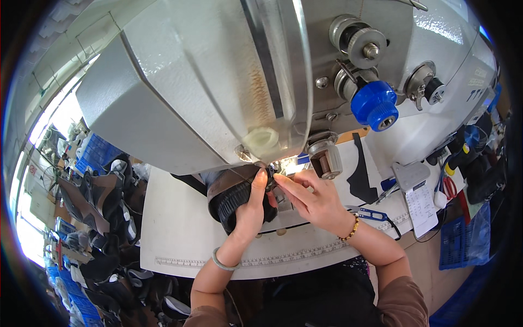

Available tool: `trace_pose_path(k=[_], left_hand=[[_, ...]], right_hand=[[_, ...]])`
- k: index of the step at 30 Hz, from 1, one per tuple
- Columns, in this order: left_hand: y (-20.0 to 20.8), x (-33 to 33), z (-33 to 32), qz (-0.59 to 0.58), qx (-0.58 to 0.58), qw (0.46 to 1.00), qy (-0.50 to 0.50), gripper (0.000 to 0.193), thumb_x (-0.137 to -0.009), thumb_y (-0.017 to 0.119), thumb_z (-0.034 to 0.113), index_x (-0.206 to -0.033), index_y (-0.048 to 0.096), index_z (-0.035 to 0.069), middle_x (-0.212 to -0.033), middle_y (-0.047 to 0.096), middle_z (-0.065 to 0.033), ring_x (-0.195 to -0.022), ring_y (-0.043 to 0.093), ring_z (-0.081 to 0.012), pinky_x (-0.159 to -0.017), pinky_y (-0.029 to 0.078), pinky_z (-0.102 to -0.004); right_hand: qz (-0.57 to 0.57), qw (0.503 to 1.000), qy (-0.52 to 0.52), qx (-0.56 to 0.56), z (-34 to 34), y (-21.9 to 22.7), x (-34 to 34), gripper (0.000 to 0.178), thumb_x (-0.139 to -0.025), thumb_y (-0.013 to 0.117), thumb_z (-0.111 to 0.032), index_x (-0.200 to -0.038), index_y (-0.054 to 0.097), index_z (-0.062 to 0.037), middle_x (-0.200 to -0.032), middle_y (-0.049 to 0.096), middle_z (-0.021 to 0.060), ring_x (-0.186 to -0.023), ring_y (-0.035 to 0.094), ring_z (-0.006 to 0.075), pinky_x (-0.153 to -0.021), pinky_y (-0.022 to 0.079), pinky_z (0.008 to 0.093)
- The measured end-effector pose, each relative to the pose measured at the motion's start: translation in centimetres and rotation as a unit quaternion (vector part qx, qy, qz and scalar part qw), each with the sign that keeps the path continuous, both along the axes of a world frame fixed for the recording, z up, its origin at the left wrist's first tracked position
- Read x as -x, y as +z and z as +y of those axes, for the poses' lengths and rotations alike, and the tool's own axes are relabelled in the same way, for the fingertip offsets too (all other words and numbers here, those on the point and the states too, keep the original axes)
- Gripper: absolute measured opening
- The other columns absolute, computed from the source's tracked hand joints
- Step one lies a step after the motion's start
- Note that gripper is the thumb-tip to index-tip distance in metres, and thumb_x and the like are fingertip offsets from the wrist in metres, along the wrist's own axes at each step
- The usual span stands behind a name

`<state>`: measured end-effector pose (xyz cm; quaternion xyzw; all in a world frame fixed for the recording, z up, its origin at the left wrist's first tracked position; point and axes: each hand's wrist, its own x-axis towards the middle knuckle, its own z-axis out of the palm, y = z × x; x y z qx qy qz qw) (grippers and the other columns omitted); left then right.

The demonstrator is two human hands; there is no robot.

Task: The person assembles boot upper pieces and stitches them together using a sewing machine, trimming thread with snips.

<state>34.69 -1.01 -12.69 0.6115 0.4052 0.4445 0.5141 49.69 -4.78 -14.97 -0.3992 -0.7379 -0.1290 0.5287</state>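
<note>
Beneath the head of a grey sewing machine (180,76) sits a brown and black shoe upper (224,188) with a gathered black edge. My left hand (250,212) is closed on it, thumb up by the needle area and fingers partly hidden inside the upper. From the right, my right hand (318,200) reaches to the same spot, its fingertips pressed together close to the left thumb. Whatever lies between those fingertips is too small to make out. The machine's lower parts around the needle are mostly hidden by both hands.
The white table (185,240) has a ruler strip along its front edge. To the right lie a black cut piece (359,174), a blue-handled tool (373,214), red scissors (450,187) and a paper sheet (422,210). Several shoe uppers (87,201) are piled at left. A blue crate (455,242) stands right.
</note>
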Motion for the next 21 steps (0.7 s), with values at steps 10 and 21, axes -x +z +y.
trace_pose_path(k=[10, 21], left_hand=[[0.3, 0.7, 0.4, -0.011, 0.081, 0.996, -0.020, 0.051, -0.095, 0.041, 0.044, -0.063, 0.054, 0.006, -0.053, 0.047, 0.0010, -0.049, 0.044, -0.0080, -0.050, 0.036, -0.0230], [9.7, 6.4, 0.1, 0.354, -0.410, 0.841, 0.018, 0.018, -0.085, 0.059, 0.016, -0.080, 0.061, -0.001, -0.072, 0.059, -0.0142, -0.065, 0.058, -0.0213, -0.061, 0.046, -0.0324]], right_hand=[[0.076, 0.995, 0.054, 0.040, -1.9, 1.4, 1.7, 0.018, -0.079, 0.065, -0.003, -0.097, 0.061, -0.0014, -0.077, 0.061, 0.0104, -0.061, 0.058, 0.0242, -0.051, 0.045, 0.0324], [0.414, 0.792, 0.222, 0.390, 0.1, 1.1, 6.5, 0.039, -0.095, 0.046, -0.032, -0.091, 0.056, 0.0060, -0.081, 0.067, 0.0114, -0.075, 0.066, 0.0143, -0.065, 0.052, 0.0251]])
